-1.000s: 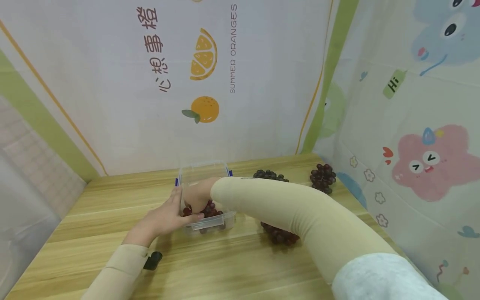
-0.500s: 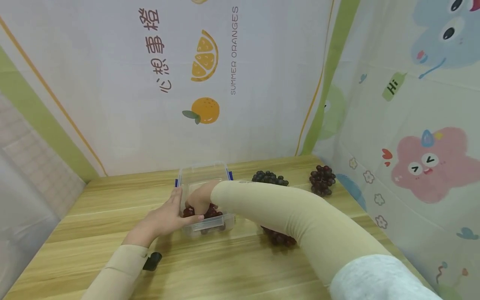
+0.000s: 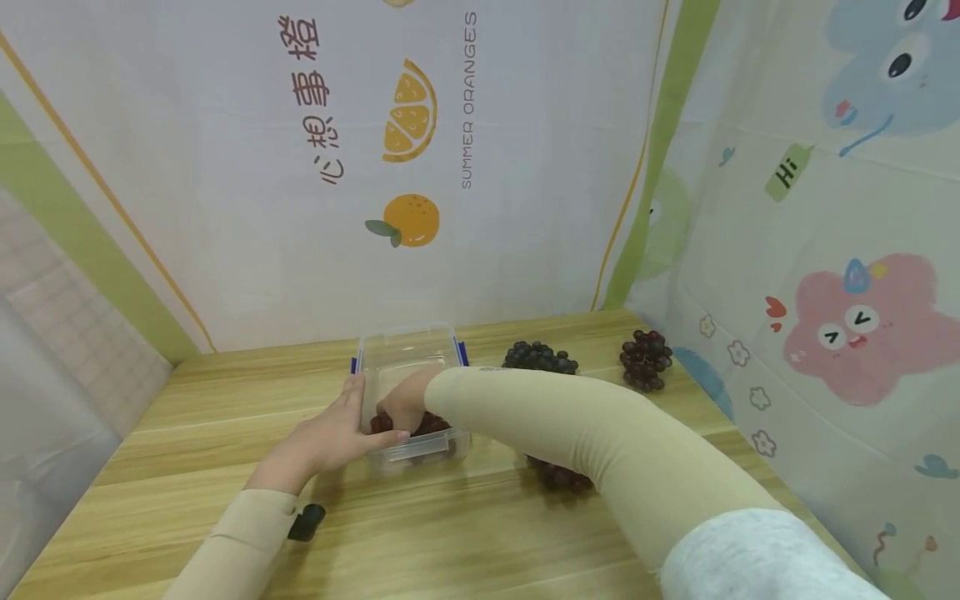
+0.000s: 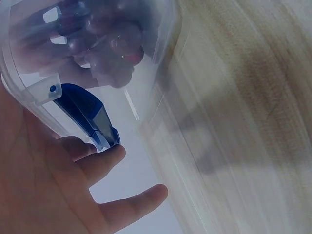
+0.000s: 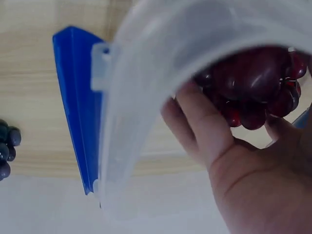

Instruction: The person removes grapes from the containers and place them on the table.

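A clear plastic food container [image 3: 420, 454] with blue side latches stands on the table. Inside it lies a bunch of dark red grapes [image 5: 256, 85]. My right hand [image 3: 405, 400] reaches down into the container and holds the grapes, its fingers partly hidden beneath them in the right wrist view. My left hand [image 3: 326, 437] rests against the container's near left corner. Its thumb lies straight over the front rim, while the other fingers extend along the left side, one touching a blue latch [image 4: 87, 114].
A bunch of near-black grapes [image 3: 540, 357] lies right of the container. Another red bunch [image 3: 647, 360] sits at the far right edge. A third [image 3: 558, 475] is partly under my right forearm. A small black object [image 3: 307, 522] is by my left wrist.
My right hand, with the grapes, has shifted slightly right and nearer to me inside the container. My left hand has stayed in place.
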Tool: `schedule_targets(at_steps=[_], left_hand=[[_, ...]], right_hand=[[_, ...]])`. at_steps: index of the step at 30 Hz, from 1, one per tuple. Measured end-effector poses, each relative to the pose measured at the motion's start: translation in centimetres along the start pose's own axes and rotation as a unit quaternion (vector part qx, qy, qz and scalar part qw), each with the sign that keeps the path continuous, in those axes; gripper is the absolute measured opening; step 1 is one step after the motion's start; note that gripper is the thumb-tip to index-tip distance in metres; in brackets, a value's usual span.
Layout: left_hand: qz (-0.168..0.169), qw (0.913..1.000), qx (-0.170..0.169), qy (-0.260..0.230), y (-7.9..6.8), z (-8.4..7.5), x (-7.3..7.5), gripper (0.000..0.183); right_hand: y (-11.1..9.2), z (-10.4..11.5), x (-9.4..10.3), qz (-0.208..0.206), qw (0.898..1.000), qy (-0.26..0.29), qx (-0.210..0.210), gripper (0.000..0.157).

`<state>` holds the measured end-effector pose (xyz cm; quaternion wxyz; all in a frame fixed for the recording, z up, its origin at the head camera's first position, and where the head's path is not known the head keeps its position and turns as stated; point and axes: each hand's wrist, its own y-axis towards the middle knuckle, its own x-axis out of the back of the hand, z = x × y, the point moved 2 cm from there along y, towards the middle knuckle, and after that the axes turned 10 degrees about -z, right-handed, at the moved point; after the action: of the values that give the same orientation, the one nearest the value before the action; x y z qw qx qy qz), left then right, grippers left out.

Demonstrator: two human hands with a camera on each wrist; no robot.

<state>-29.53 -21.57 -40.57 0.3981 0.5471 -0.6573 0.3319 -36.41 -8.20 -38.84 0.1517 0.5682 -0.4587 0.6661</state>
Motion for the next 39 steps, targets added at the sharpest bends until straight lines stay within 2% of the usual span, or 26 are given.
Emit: schedule_targets(at_steps=[4, 11, 14, 17, 19, 21, 24, 28, 35, 39], left_hand=[[0.0, 1.0, 0.0, 0.003, 0.1, -0.3, 0.0, 0.132], [-0.002, 1.0, -0.003, 0.002, 0.2, -0.5, 0.0, 0.133], [-0.001, 1.0, 0.0, 0.004, 0.2, -0.6, 0.0, 0.133], [-0.003, 1.0, -0.005, 0.004, 0.3, -0.6, -0.1, 0.132], [-0.006, 0.9999, -0.009, 0.002, 0.3, -0.6, -0.1, 0.131], [-0.011, 0.9999, -0.013, 0.003, 0.4, -0.6, 0.0, 0.13], [-0.014, 0.9998, -0.016, 0.002, 0.3, -0.5, 0.1, 0.128], [-0.016, 0.9997, -0.019, 0.005, 0.1, -0.2, 0.1, 0.128], [-0.013, 0.9997, -0.013, 0.015, 0.1, 0.0, 0.0, 0.129], [-0.006, 0.9996, -0.01, 0.024, 0.3, -0.1, -0.2, 0.128]], right_hand=[[0.6, -0.2, -0.6, -0.004, 1.0, -0.006, 0.008, 0.03], [-0.1, -0.3, -0.5, -0.027, 0.999, -0.005, 0.023, 0.008], [-0.8, -0.6, -0.2, -0.054, 0.998, -0.007, 0.015, 0.018], [-1.7, -1.1, 0.7, -0.082, 0.997, 0.003, 0.003, 0.042], [-2.5, -1.6, 1.5, -0.092, 0.995, 0.032, -0.001, 0.052], [-3.2, -2.0, 2.5, -0.099, 0.993, 0.058, 0.001, 0.056], [-4.0, -2.4, 3.8, -0.097, 0.99, 0.103, 0.001, 0.045], [-5.0, -2.6, 5.2, -0.103, 0.987, 0.127, -0.011, 0.032], [-7.1, -2.4, 6.7, -0.103, 0.982, 0.159, -0.025, 0.031], [-8.1, -2.8, 7.4, -0.114, 0.974, 0.193, -0.033, 0.031]])
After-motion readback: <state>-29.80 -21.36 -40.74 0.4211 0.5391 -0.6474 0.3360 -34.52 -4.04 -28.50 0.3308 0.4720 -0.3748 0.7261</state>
